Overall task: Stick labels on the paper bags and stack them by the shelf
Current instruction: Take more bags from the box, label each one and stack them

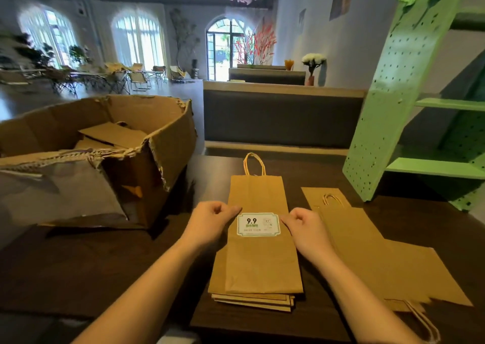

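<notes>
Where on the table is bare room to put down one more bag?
Bare dark table lies between the cardboard box and the central bag stack, and behind it up to the green shelf. The right side is crowded with spread bags.

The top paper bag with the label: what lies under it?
Under the labelled bag lie more flat paper bags; only their lower and left edges show. Their faces, and any labels there, are covered.
</notes>
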{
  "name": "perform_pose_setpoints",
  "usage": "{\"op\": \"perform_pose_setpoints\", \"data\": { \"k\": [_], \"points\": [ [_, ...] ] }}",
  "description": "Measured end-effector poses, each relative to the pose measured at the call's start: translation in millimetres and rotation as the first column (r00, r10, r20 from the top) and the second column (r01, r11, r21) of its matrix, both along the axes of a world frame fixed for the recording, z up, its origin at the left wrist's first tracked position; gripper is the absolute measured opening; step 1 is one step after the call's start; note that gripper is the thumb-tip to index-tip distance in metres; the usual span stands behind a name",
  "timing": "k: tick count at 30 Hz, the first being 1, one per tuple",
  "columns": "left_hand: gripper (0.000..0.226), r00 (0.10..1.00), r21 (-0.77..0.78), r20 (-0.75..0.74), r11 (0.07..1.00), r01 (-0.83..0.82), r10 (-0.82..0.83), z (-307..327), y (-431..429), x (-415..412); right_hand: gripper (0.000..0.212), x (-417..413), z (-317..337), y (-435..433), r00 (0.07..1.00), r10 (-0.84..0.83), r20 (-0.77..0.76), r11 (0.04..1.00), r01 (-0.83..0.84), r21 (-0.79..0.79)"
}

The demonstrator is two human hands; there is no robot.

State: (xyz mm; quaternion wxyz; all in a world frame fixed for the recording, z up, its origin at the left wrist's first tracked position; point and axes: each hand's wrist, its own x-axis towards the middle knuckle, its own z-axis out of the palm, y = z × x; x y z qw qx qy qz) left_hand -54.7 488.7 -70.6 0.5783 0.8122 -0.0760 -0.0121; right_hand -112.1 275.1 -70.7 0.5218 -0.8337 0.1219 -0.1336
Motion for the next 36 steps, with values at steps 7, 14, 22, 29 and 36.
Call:
{"op": "perform_pose_setpoints", "data": {
  "k": [7, 14, 22, 29, 36],
  "points": [
    [0.021, 0.998, -0.092, 0.068, 0.996, 0.020, -0.013, -40.8, 3.9, -8.3, 0.042, -0.5, -49.0, 2.5, 0.996, 0.053, 0.068, 0.998, -0.055, 0.018],
    [0.023, 0.992, -0.088, 0.111, 0.995, -0.043, 0.052, -46.2, 2.6, -6.3, 0.039, 3.5, -56.7, -0.3, 0.996, 0.016, 0.093, 0.999, -0.011, -0.047],
    [0.017, 0.990, -0.045, 0.098, 0.994, -0.099, 0.103, -49.5, -4.2, -1.7, 0.045, 9.1, -56.0, 0.5, 0.993, 0.016, 0.118, 0.973, 0.012, -0.231],
    [0.023, 0.980, -0.071, 0.145, 0.989, -0.130, 0.139, -39.7, -5.3, 6.0, 0.045, -0.3, -28.0, -22.2, 0.967, -0.072, 0.246, 0.890, 0.174, -0.421],
    [0.027, 0.911, 0.124, 0.392, 0.989, 0.084, -0.127, 2.3, -39.6, 28.1, 0.074, 7.7, -25.2, -77.2, 0.709, -0.441, -0.550, 0.777, -0.005, -0.630]
  ]
}}
